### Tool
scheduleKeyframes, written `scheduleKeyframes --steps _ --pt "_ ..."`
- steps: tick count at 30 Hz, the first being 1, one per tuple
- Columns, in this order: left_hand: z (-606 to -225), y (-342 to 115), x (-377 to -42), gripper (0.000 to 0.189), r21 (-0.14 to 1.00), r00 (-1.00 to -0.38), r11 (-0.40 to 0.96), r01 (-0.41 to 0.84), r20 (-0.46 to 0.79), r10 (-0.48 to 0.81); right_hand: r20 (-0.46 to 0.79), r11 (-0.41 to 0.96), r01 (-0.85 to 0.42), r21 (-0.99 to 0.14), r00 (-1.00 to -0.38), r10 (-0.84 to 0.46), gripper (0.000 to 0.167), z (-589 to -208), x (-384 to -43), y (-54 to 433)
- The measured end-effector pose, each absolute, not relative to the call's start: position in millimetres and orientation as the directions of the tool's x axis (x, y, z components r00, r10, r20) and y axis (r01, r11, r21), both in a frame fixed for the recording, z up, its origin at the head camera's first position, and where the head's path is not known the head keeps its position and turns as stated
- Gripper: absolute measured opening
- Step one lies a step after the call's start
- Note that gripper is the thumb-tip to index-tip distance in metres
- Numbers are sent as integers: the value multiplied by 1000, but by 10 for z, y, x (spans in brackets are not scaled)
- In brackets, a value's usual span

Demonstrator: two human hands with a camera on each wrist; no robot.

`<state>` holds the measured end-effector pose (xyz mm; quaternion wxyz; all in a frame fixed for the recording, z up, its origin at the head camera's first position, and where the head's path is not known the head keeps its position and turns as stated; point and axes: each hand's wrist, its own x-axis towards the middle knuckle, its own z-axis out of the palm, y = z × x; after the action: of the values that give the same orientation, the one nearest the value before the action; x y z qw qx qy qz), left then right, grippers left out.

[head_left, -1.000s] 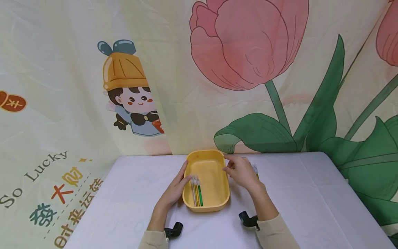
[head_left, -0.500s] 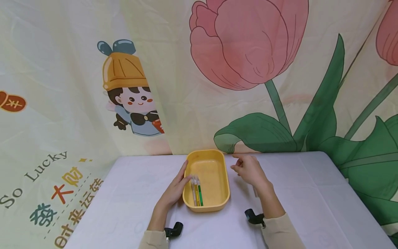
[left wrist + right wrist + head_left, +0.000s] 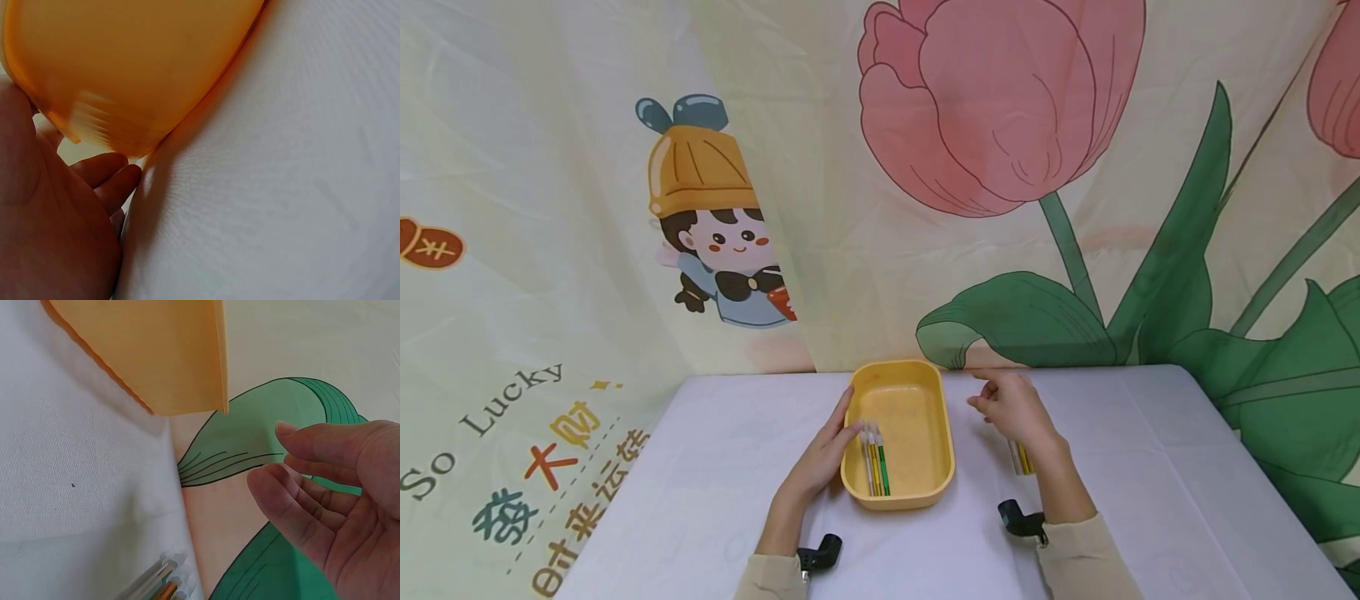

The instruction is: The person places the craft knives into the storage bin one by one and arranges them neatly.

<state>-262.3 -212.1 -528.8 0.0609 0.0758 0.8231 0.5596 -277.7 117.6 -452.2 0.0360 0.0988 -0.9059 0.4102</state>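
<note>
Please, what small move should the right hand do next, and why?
Perhaps lower the right hand to the pens outside the yellow tray and pinch one: this hand holds nothing, those pens lie near it, and the left hand holds the tray, where similar pens lie.

Pens [image 3: 875, 469] are lying at seven o'clock in a tray [image 3: 917, 433] on a table [image 3: 722, 467]. The left hand [image 3: 822, 456] is holding the tray's nine-o'clock side; the right hand [image 3: 1017, 410] is hovering at three, more pens [image 3: 1022, 459] lying at its six. At twelve, a curtain [image 3: 820, 225] is hanging.
</note>
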Motion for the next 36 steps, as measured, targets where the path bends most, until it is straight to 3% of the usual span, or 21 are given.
scheduleKeyframes --steps 36 --pt "-5295 -2128 -2622 62 932 -982 359 50 -19 186 27 699 -132 -703 -987 -160 46 -4684 -2861 1463"
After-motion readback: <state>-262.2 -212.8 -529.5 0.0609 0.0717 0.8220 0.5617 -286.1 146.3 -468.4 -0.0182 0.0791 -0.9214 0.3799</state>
